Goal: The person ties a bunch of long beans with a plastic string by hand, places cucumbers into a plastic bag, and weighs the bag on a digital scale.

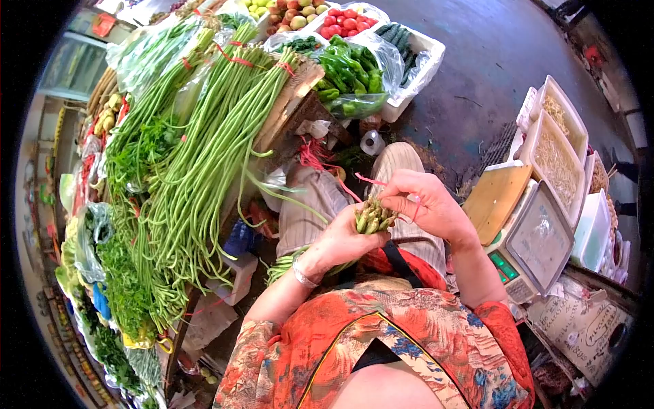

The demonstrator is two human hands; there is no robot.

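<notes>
My left hand (339, 237) is wrapped round a bunch of long green beans (372, 218), their cut ends pointing up over my lap. The rest of this bunch trails down below the wrist, partly hidden by my forearm. Close above the ends, my right hand (428, 201) pinches a thin red string (368, 180) between thumb and fingers. One end of the string sticks out to the left, and another piece hangs beside the fingers. Whether it goes fully round the beans is hidden.
Tied bundles of long beans (218, 157) lie on a stand at left, beside leafy greens (126, 273). Red strings (315, 155) hang near my knee. Green peppers (351, 68) and tomatoes (344, 24) stand ahead. At right are a scale (538, 238) and tubs of sprouts (555, 157).
</notes>
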